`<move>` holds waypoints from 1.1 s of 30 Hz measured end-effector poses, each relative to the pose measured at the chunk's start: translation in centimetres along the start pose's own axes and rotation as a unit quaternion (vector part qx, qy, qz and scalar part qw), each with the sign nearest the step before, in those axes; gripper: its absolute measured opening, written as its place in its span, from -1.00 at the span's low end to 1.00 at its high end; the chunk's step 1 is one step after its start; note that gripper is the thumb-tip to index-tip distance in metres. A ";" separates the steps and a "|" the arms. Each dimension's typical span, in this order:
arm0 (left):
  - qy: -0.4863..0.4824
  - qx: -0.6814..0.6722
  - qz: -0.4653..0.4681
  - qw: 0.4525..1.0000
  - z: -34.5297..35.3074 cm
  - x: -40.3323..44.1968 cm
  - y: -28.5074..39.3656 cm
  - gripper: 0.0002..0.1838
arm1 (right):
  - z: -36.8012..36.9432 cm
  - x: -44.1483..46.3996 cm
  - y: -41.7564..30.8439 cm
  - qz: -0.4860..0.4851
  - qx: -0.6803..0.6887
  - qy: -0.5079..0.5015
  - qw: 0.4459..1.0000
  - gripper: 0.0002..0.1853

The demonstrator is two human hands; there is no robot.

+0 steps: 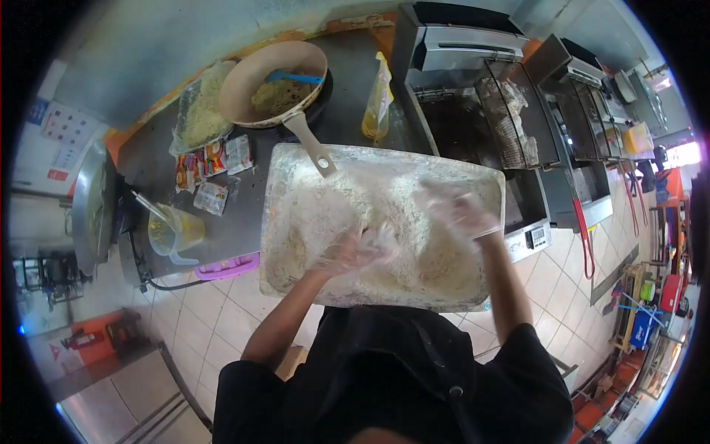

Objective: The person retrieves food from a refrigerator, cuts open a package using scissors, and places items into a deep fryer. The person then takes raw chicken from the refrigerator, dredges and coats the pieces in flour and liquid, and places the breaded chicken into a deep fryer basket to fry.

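A large metal tray [495, 244] lies in front of me with a layer of pale flour [314, 211] in it. Clear plastic gloves cover both hands. My left hand [359, 250] is low over the middle of the flour, its fingers bent and smeared by motion; whether it holds anything is hidden. Over the tray's right side, my right hand [460, 212] reaches leftward with fingers stretched out, blurred, and nothing visible in them. The handle of a beige pan [237, 78] juts over the tray's far edge. A blue utensil [296, 77] rests in the pan.
Behind the tray stands a bottle of yellow liquid [377, 111]. To the left are a clear pitcher [176, 229], several packets [214, 157] and a container of pale crumbs [203, 111]. Deep fryers [451, 111] with baskets [510, 111] stand at the right, beside a red-handled basket grip [580, 222].
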State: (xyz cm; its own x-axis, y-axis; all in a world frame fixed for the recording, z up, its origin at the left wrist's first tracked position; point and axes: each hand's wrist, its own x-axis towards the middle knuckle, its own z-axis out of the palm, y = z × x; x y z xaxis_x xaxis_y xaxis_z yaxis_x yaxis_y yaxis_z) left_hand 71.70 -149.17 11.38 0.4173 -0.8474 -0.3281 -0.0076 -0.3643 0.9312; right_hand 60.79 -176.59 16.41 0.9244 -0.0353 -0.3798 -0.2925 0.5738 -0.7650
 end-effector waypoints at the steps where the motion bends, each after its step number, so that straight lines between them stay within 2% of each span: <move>1: -0.014 -0.076 0.021 0.997 0.1 0.8 0.3 -0.47 | 2.3 -0.3 2.8 -0.023 -0.285 0.033 0.958 -0.50; 2: 0.001 -0.052 0.025 0.998 0.2 1.5 0.5 -0.44 | 2.0 0.4 5.1 0.033 -0.307 0.020 0.951 -0.51; 3: 0.015 -0.028 0.028 0.999 0.2 2.2 0.7 -0.42 | 1.6 0.4 6.3 0.066 -0.272 0.038 0.959 -0.53; 4: 0.058 0.096 0.019 0.994 0.1 3.2 1.0 -0.39 | 1.2 0.5 7.6 0.097 -0.236 0.059 0.965 -0.54; 5: 0.102 0.216 0.012 0.971 0.1 4.1 1.2 -0.36 | 1.2 -0.1 8.0 0.104 -0.142 0.107 0.979 -0.55; 6: 0.149 0.333 0.007 0.931 -0.1 4.9 1.3 -0.33 | 1.1 -0.5 7.9 0.108 -0.045 0.151 0.982 -0.56; 8: 0.243 0.542 -0.006 0.804 -0.8 6.3 0.4 -0.27 | 0.6 -1.8 6.7 0.045 -0.079 0.217 0.972 -0.55; 10: 0.354 0.629 0.075 0.688 -0.7 11.2 -12.5 -0.34 | 4.0 -4.1 1.2 -0.006 0.021 0.308 0.951 -0.43; 12: 0.256 0.495 0.098 0.825 0.0 12.8 -18.9 -0.37 | 2.3 -5.0 -2.5 -0.107 0.021 0.386 0.916 -0.42; 13: 0.200 0.422 0.106 0.878 -0.1 12.8 -19.9 -0.38 | -1.4 -4.7 -3.9 -0.192 0.036 0.359 0.913 -0.44; 14: 0.165 0.432 0.073 0.884 -0.4 12.0 -18.1 -0.38 | -5.3 -4.0 -5.7 -0.275 0.051 0.329 0.902 -0.45; 15: 0.129 0.441 0.039 0.887 -0.8 10.4 -13.9 -0.38 | -6.6 -3.7 -8.5 -0.333 -0.064 0.446 0.828 -0.50; 16: 0.092 0.444 0.006 0.891 -1.0 9.2 -10.6 -0.38 | -2.9 -4.8 -12.2 -0.302 -0.147 0.529 0.779 -0.40; 18: 0.018 0.442 -0.061 0.895 -1.7 7.2 -4.3 -0.37 | -14.9 -2.6 -14.7 -0.260 -0.402 0.571 0.667 -0.31; 20: 0.058 0.424 -0.077 0.900 -1.9 5.8 -1.3 -0.36 | -12.1 -3.6 -16.2 -0.213 -0.544 0.586 0.561 -0.29; 21: 0.133 0.409 -0.058 0.901 -1.6 4.7 -0.9 -0.36 | -10.5 -3.7 -16.1 -0.186 -0.612 0.583 0.501 -0.27; 23: 0.213 0.409 -0.007 0.887 0.0 3.5 -2.4 -0.36 | -7.9 -3.3 -13.1 -0.085 -0.512 0.508 0.688 -0.29; 24: 0.220 0.428 0.027 0.876 1.2 3.6 -4.5 -0.37 | -7.2 -2.7 -10.1 -0.093 -0.452 0.446 0.767 -0.35; 26: 0.236 0.465 0.096 0.848 4.0 4.8 -9.4 -0.39 | -5.3 0.4 -0.6 -0.208 -0.208 0.219 0.930 -0.45; 27: 0.244 0.484 0.131 0.830 5.1 5.4 -11.0 -0.40 | -3.7 1.7 4.7 -0.222 -0.098 0.120 0.963 -0.49; 28: 0.252 0.503 0.164 0.810 5.8 5.7 -11.7 -0.41 | -1.6 2.5 9.8 -0.218 -0.076 0.078 0.970 -0.52; 30: 0.270 0.320 0.098 0.903 6.5 4.2 -9.5 -0.45 | 4.4 2.0 15.0 -0.218 -0.283 0.146 0.923 -0.52; 32: 0.269 0.120 0.038 0.955 7.6 1.9 -4.3 -0.48 | 7.5 1.4 14.8 -0.176 -0.170 0.178 0.953 -0.52; 33: 0.260 0.017 0.011 0.965 8.1 0.9 -1.6 -0.50 | 7.8 2.5 13.8 -0.115 0.026 0.193 0.974 -0.51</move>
State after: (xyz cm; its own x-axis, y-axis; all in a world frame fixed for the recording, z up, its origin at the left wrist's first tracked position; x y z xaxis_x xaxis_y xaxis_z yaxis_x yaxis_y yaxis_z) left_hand 64.67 -152.48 8.32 0.8166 -0.5497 -0.1760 -0.0479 -0.3683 0.9285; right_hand 60.94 -162.34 8.98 0.7996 -0.4675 -0.3770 -0.0668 0.5546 -0.8294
